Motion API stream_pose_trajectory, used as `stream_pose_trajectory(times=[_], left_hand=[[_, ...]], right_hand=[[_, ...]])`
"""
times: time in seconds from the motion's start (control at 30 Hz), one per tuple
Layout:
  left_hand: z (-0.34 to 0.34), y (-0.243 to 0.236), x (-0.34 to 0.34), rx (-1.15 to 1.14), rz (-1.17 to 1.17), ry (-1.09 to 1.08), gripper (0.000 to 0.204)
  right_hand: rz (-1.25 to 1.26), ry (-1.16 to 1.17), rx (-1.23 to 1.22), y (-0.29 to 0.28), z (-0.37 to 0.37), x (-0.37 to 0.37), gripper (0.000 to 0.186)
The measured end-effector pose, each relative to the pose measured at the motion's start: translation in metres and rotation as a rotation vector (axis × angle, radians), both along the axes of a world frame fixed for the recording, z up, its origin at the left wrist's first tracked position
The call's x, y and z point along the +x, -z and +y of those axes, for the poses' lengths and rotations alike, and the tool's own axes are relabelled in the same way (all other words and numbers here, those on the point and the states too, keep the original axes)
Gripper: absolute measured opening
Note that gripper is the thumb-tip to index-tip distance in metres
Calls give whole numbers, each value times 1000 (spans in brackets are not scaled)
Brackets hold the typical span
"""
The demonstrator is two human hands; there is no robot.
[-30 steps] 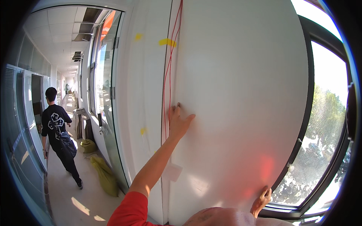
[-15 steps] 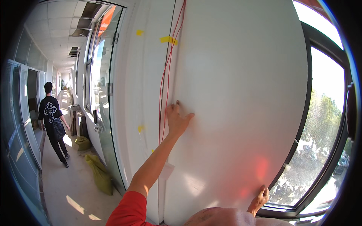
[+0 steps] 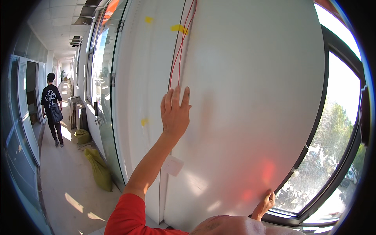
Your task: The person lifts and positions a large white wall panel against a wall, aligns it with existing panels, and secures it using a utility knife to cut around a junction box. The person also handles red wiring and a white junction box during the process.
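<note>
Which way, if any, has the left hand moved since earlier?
Yes: judged against the yellow tape above it, the left hand moved left, now over the red wires.

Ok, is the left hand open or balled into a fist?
Open: the left hand has its fingers extended upward, in front of the red wires. Whether it touches them, I can't tell.

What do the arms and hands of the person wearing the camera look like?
A short red sleeve covers the left upper arm; the left forearm is bare. The left hand and right hand show no gloves. No right sleeve is visible.
</note>
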State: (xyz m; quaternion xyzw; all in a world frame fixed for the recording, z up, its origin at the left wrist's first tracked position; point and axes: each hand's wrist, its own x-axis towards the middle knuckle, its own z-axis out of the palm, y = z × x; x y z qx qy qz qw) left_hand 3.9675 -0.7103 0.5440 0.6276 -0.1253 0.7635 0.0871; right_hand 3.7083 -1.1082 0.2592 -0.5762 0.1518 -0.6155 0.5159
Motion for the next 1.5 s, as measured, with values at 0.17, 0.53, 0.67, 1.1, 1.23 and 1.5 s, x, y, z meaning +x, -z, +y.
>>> stream_pose_trajectory(times=[0.17,0.53,0.67,1.1,1.23,1.5], left_hand=[[35,3,34,-125,549,137,88],[10,53,66,-45,502,51,85],[9,54,67,-28,222,-72,75],[26,54,71,-233,356,48,74],[37,59,66,-265,391,128,69],[36,77,44,-221,356,559,65]], right_hand=[[20,20,-42,-1,4,3,40],[-21,-41,-2,4,0,5,40],[-14,-47,-10,2,2,3,40],[-6,-30,-13,-5,9,6,48],[14,-6,-12,-11,15,5,50],[22,-21,11,-10,15,3,51]])
